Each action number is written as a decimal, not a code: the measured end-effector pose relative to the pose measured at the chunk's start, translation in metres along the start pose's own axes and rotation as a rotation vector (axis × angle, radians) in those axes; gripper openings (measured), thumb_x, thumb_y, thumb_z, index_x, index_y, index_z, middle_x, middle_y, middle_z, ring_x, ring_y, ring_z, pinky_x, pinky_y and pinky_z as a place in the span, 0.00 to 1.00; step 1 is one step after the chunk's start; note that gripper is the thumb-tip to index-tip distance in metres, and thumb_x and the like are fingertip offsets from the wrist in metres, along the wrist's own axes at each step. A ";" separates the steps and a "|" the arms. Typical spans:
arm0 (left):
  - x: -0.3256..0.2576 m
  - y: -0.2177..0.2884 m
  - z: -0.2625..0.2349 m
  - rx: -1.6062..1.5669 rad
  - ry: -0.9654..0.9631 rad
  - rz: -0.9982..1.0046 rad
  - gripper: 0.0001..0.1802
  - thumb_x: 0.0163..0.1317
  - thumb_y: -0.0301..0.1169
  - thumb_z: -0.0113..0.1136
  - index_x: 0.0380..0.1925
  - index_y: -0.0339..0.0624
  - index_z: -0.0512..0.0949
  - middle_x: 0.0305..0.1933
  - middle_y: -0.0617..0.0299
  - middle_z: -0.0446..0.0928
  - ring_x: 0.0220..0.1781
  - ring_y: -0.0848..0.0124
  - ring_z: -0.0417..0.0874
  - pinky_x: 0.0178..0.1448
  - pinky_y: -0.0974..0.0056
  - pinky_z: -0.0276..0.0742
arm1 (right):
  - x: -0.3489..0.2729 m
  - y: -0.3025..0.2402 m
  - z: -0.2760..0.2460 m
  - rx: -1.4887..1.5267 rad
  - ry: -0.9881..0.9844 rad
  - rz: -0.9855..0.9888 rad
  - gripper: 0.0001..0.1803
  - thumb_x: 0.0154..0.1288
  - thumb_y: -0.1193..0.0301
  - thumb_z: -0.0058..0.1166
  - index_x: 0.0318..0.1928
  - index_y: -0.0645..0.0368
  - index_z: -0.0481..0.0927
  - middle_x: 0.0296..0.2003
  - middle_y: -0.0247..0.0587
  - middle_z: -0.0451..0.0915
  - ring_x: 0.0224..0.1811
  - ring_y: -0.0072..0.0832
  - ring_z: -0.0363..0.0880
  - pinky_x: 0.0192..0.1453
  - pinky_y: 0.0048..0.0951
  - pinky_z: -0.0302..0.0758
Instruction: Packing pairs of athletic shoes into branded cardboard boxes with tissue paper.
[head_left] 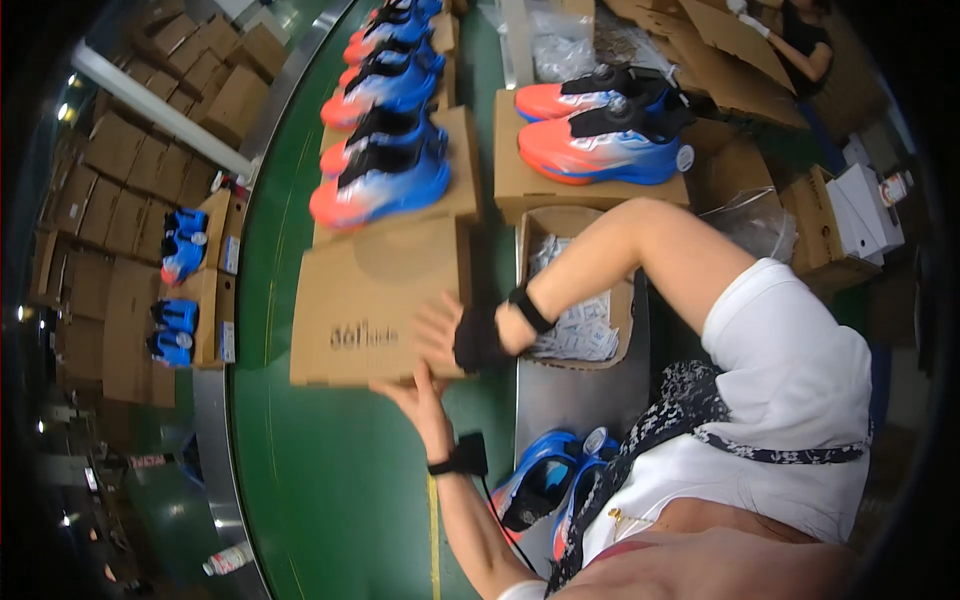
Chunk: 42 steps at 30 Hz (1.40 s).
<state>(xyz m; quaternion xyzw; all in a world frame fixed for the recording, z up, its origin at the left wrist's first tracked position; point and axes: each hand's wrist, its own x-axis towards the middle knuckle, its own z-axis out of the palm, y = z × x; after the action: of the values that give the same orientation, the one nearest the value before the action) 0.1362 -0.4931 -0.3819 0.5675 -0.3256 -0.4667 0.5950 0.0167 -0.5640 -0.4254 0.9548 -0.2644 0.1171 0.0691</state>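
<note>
From my end of the feed, the closed cardboard box (345, 290) sits on the green work surface (345, 480), directly in front of the wearer, with my worry fixed on its near right corner, where both hands meet. The right hand (458, 335) lies on the lid with its fingers fanned wide, flat on the card and holding nothing; it is blurred, so I can't judge how hard it presses. The left hand (418, 402) is at the near edge, thumb and fingers spread apart, not closed round anything I can see; whether a fingertip hooks under the edge, I cannot tell. If the pressing were lopsided, I think the lid could dent or the box could slew to the left. A firm push away could be worse: just beyond stands another box (460, 165) carrying orange-and-blue shoes (385, 185), and a knock might tip them. On the right, the right forearm crosses over an open carton (626, 340) of small white packets (590, 335), so a dropped elbow could spill some. Nearer me, a black cord (500, 515) trails from the left wrist near a loose pair of shoes (540, 490); it might snag there if that arm swung right.
</note>
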 end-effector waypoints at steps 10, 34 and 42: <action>-0.057 0.043 -0.058 0.661 0.283 0.175 0.33 0.59 0.40 0.47 0.58 0.33 0.51 0.33 0.54 0.62 0.29 0.70 0.66 0.34 0.67 0.66 | 0.011 0.022 -0.131 1.138 0.272 0.208 0.38 0.36 0.67 0.58 0.53 0.64 0.61 0.45 0.45 0.70 0.49 0.30 0.67 0.52 0.30 0.65; -0.515 -0.034 -0.291 1.739 1.492 -0.273 0.21 0.53 0.41 0.54 0.42 0.38 0.71 0.47 0.46 0.66 0.50 0.52 0.66 0.52 0.52 0.62 | -0.143 0.067 -0.009 0.217 -0.632 -0.163 0.08 0.49 0.73 0.43 0.27 0.63 0.75 0.26 0.54 0.75 0.32 0.46 0.74 0.33 0.37 0.69; -0.589 -0.085 -0.299 1.258 1.242 -0.890 0.18 0.57 0.42 0.47 0.35 0.37 0.70 0.37 0.46 0.71 0.38 0.54 0.72 0.42 0.57 0.67 | -0.125 0.085 -0.019 0.067 0.059 0.012 0.11 0.59 0.70 0.37 0.28 0.64 0.71 0.22 0.51 0.72 0.25 0.44 0.72 0.27 0.35 0.67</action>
<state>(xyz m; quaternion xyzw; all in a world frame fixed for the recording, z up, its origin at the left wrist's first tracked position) 0.1872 0.1695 -0.4247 0.9949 0.0987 -0.0093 0.0204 -0.1350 -0.5713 -0.4339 0.9511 -0.2638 0.1544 0.0444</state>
